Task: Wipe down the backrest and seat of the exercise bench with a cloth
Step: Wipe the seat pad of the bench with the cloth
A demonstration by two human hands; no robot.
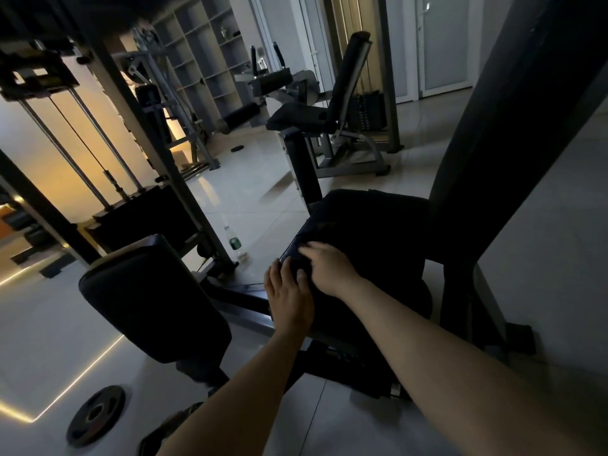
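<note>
The exercise bench has a black padded seat [371,225] in the middle of the view and a tall dark backrest [513,120] rising at the right. A dark cloth [297,250] lies over the seat's near left edge. My right hand [329,269] presses flat on the cloth, fingers spread and slightly blurred. My left hand [289,296] grips the seat's edge just below, its fingers touching the cloth. The room is dim, so the cloth's outline is hard to tell from the pad.
A second black pad [151,301] stands left of the seat. A weight plate [95,416] lies on the tiled floor at bottom left. A bottle [234,242] stands by a cable machine's weight stack [144,218]. Another seated machine [329,120] stands behind.
</note>
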